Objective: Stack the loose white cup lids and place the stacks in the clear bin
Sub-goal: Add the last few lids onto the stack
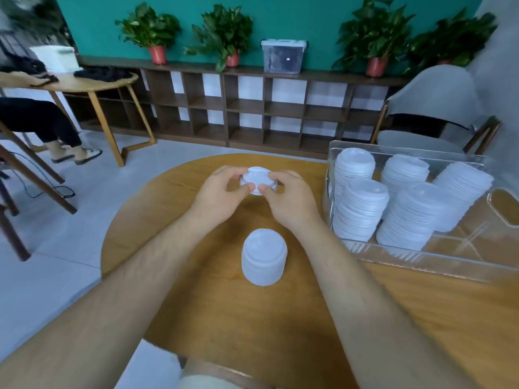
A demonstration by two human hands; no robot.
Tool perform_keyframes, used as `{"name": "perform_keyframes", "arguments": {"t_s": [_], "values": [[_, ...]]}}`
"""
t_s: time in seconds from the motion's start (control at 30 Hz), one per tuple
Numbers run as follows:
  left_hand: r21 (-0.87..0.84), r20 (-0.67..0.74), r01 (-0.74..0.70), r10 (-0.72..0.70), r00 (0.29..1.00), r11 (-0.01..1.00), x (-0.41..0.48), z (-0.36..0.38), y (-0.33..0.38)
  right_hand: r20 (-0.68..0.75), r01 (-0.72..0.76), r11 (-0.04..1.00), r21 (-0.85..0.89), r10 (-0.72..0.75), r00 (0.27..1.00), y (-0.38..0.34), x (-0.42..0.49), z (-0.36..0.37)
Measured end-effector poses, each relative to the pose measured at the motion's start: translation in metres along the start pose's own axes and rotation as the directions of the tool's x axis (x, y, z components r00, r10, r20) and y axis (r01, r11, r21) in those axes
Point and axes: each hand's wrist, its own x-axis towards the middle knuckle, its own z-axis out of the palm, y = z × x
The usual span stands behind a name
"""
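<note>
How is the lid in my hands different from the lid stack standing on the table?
The held lid is thin, one lid or very few; the table stack is many lids tall. The held lid is pinched between left hand and right hand; the table stack stands untouched, nearer you. Both are white and round.

teal wall (280, 18); cubby shelf (238, 108) with potted plants (151, 32); grey floor (56, 262); grey chair (429, 108)
</note>
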Motion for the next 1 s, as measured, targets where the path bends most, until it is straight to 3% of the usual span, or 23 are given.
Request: {"name": "perform_keyframes", "arguments": {"t_s": [0.37, 1.0], "values": [[-0.095, -0.039, -0.018, 0.014, 0.999, 0.995, -0.109, -0.003, 0.025, 0.101, 0.113, 0.994, 0.012, -0.114, 0.988, 0.004, -0.091, -0.032], [-0.049, -0.008, -0.015, 0.015, 1.0, 0.999, -0.14, 0.019, 0.001, 0.211, 0.147, 0.98, -0.134, -0.117, 0.971, 0.029, -0.118, -0.026]]}}
